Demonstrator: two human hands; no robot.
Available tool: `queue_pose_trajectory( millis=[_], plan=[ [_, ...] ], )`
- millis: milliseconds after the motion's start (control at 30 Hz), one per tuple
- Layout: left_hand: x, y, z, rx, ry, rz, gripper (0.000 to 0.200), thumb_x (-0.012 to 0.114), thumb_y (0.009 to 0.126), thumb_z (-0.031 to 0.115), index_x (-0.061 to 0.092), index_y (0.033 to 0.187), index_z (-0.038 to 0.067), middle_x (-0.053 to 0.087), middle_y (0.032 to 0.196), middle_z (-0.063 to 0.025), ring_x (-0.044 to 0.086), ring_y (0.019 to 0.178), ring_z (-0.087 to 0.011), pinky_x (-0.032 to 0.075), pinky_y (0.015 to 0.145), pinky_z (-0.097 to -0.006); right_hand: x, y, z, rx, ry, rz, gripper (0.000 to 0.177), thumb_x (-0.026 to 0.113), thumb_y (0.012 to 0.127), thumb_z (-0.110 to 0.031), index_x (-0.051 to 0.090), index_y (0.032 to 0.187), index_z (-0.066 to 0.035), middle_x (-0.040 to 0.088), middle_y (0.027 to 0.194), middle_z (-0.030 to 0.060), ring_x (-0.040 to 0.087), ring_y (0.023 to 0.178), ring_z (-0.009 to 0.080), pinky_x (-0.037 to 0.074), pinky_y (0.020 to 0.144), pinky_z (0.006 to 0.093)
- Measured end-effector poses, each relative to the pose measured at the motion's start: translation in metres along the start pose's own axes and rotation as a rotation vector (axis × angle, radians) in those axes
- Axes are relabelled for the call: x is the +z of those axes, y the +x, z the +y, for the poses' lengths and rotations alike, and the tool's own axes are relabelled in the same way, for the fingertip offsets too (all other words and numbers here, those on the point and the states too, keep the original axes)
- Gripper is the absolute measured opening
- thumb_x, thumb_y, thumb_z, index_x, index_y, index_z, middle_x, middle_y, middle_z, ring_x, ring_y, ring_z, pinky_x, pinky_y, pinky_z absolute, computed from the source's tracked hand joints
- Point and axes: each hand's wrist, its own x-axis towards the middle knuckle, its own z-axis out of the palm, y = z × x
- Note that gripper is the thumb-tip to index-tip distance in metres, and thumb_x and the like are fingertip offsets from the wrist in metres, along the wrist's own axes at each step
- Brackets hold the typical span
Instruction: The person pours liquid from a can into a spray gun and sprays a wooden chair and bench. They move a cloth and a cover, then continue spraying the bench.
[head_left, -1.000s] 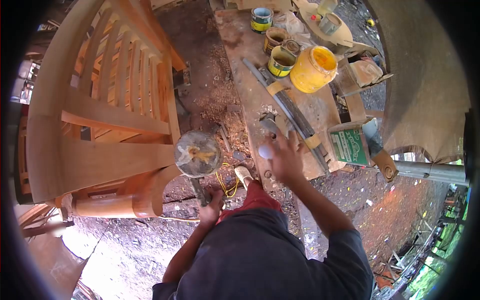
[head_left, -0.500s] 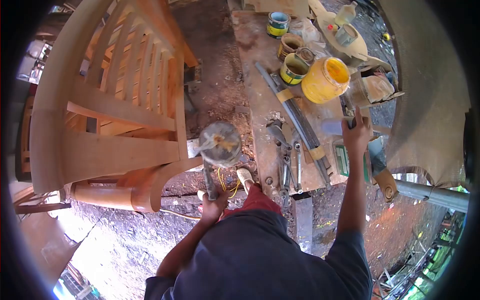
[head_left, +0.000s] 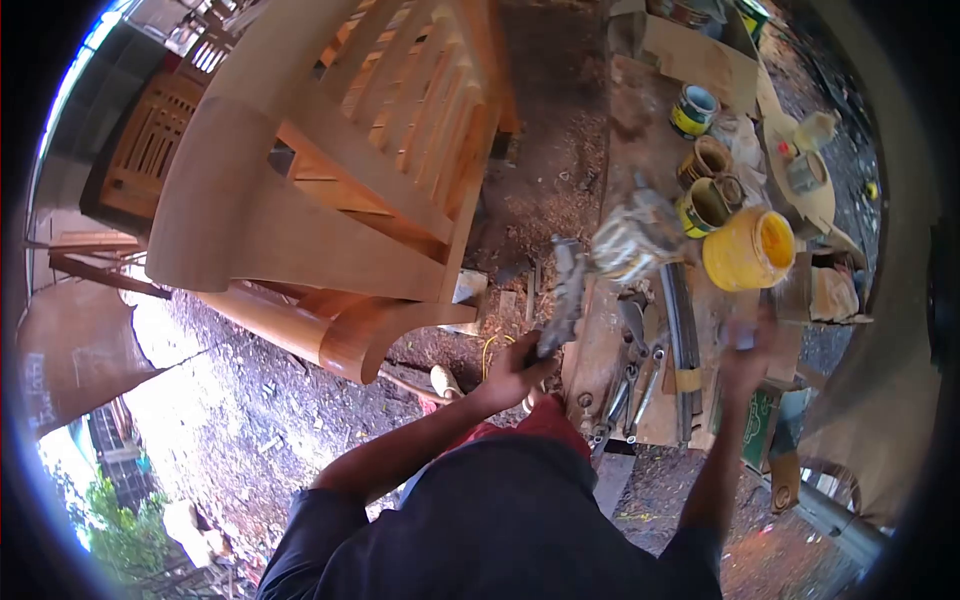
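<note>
My left hand (head_left: 512,375) is closed around the stained grey handle of what looks like a paint spray gun (head_left: 565,295). Its round metal cup (head_left: 632,242) is smeared by motion and hangs over the left edge of the workbench (head_left: 622,130). Over the bench's right side, my right hand (head_left: 752,355) is blurred, so its grip does not show. A small pale, translucent thing (head_left: 740,335) is at its fingers; whether it is held cannot be told. Just beyond stands a yellow paint-smeared jar (head_left: 725,262). Opened paint tins (head_left: 703,207) stand close to it.
At left is a slatted wooden bench (head_left: 330,225). Wrenches (head_left: 645,390) and long dark bars bound with tape (head_left: 683,345) lie on the workbench. A green box (head_left: 762,425) is at its near right corner. Cardboard (head_left: 700,62) lies at the far end.
My left hand has swung right and up with the spray gun, carrying its cup from above the floor to the workbench edge. The view has turned, shifting the surroundings. My right hand has become blurred.
</note>
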Motion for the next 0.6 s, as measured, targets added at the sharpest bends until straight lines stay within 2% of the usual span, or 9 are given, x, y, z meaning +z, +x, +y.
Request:
queue_pose_trajectory(
  millis=[100,133,167,200,233,267,367,467,600],
  plan=[
    [0.023,0.017,0.011,0.133,0.007,-0.127,0.034,0.057,0.086,0.005,0.046,0.117,0.0,0.056,0.089,-0.0056,0.053,0.079,-0.012,0.044,0.07,-0.0292,0.029,-0.057,-0.133,0.084,0.814,-0.752,0.071,0.074,0.074,-0.015,0.039,0.134,0.0,0.044,0.135,0.0157,0.052,0.113,0.0262,0.045,0.089,0.0384],
    [0.034,0.019,0.027,0.239,-0.037,-0.181,0.041,0.055,0.085,0.0,0.043,0.123,-0.002,0.055,0.096,-0.0061,0.053,0.086,-0.0122,0.045,0.076,-0.0283,0.046,-0.069,-0.148,-0.071,0.871,-0.808,0.081,0.075,0.073,-0.015,0.031,0.139,0.001,0.041,0.137,0.0159,0.05,0.116,0.0254,0.045,0.091,0.038],
    [0.037,0.018,0.033,0.239,0.188,-0.2,0.05,0.055,0.084,0.0,0.038,0.132,-0.002,0.057,0.105,-0.011,0.056,0.096,-0.0177,0.045,0.085,-0.0303,0.048,-0.063,-0.165,0.032,0.898,-0.657,0.073,0.069,0.079,-0.016,0.03,0.138,0.001,0.043,0.134,0.0158,0.054,0.109,0.0253,0.046,0.089,0.0361],
    [0.049,0.029,0.034,0.598,0.245,-0.174,0.053,0.054,0.084,-0.001,0.035,0.133,-0.003,0.056,0.113,-0.0169,0.056,0.105,-0.0229,0.044,0.09,-0.0327,0.049,-0.058,-0.181,0.13,0.925,-0.497,0.065,0.063,0.086,-0.016,0.029,0.137,0.001,0.046,0.13,0.0156,0.058,0.103,0.0251,0.047,0.088,0.0343],
    [0.059,0.03,0.033,0.465,0.146,-0.202,0.053,0.053,0.084,-0.001,0.035,0.134,-0.003,0.055,0.117,-0.0189,0.054,0.11,-0.0243,0.042,0.092,-0.0332,0.051,-0.052,-0.197,0.217,0.948,-0.337,0.057,0.058,0.092,-0.017,0.028,0.137,0.001,0.048,0.127,0.0155,0.062,0.097,0.025,0.048,0.087,0.0325],
    [0.07,0.025,0.054,0.335,0.044,-0.232,0.053,0.051,0.084,-0.002,0.034,0.134,-0.004,0.053,0.12,-0.0209,0.052,0.115,-0.0258,0.041,0.094,-0.0336,0.04,-0.041,-0.206,0.491,1.092,-0.289,0.051,0.053,0.095,-0.017,0.029,0.135,0.002,0.051,0.122,0.0154,0.064,0.089,0.0257,0.049,0.084,0.0318],
    [0.087,0.023,0.077,0.369,-0.02,-0.268,0.052,0.051,0.084,-0.003,0.031,0.133,-0.005,0.049,0.124,-0.023,0.049,0.119,-0.0259,0.038,0.097,-0.0327,0.021,-0.028,-0.217,0.373,0.93,-0.025,0.042,0.052,0.097,-0.023,0.038,0.125,0.005,0.055,0.109,0.0163,0.065,0.074,0.0285,0.053,0.068,0.0333],
    [0.101,0.025,0.063,0.457,0.103,-0.202,0.059,0.054,0.083,-0.004,0.027,0.135,-0.005,0.047,0.121,-0.0225,0.048,0.119,-0.0281,0.038,0.097,-0.0345,0.01,-0.015,-0.216,0.421,0.861,-0.042,0.045,0.054,0.096,-0.025,0.043,0.124,0.007,0.057,0.113,0.0196,0.065,0.073,0.0262,0.054,0.064,0.0343],
    [0.098,0.034,0.065,0.588,0.095,-0.229,0.07,0.062,0.078,0.001,0.023,0.136,-0.003,0.038,0.129,-0.026,0.043,0.119,-0.0417,0.039,0.098,-0.0421,-0.003,0.0,-0.226,0.342,0.946,-0.181,0.056,0.045,0.097,-0.039,0.038,0.132,0.004,0.055,0.125,0.0162,0.063,0.067,0.0222,0.054,0.063,0.0339]
  ],
)
